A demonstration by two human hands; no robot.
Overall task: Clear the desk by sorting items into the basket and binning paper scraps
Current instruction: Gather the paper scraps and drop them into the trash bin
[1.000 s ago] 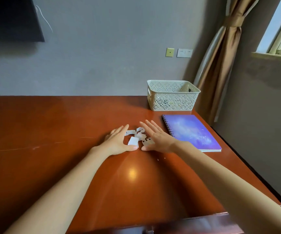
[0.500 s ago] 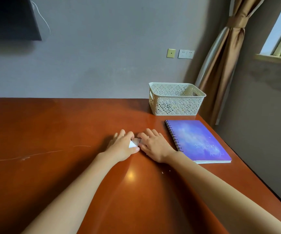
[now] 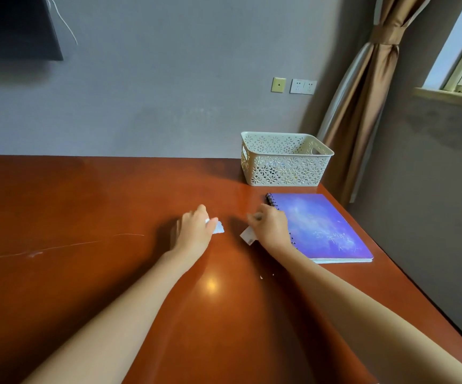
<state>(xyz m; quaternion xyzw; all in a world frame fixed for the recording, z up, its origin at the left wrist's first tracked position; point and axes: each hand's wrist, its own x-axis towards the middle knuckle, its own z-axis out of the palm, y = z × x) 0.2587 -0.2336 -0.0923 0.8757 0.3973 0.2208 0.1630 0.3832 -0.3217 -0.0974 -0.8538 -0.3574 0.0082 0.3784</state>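
The hands have parted; the left hand (image 3: 196, 231) and the right hand (image 3: 270, 230) each clutch paper scraps (image 3: 219, 228); binning likely follows.

purple notebook (image 3: 321, 225): thin white handwritten-style script on cover, toward lower right, two or three short slanted lines. looks like chinese characters, but strokes too faint and small to read. paper scrap (image 3: 247, 236) pinched in right hand (image 3: 271, 227): patch of small dark print near lower edge, blurred, not legible. no word, brand or number can be read with certainty.
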